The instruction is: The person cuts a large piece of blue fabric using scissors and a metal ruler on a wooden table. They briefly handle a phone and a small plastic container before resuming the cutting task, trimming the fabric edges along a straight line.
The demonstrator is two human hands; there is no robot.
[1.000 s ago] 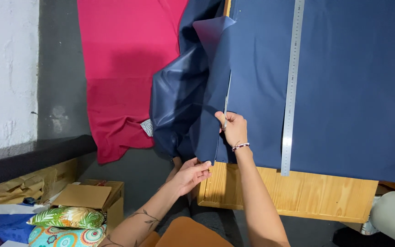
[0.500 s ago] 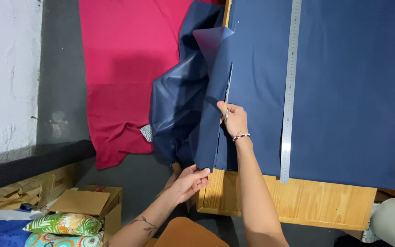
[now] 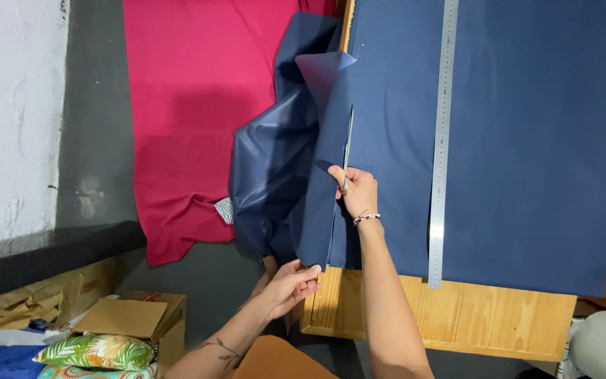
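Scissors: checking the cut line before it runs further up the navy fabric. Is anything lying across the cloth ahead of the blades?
Nothing visible does: the scissors face bare navy fabric; the metal ruler lies off to the side.

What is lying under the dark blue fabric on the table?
Under the dark blue fabric a wooden table shows at the near edge. A metal ruler lies on top. The covered tabletop cannot be seen.
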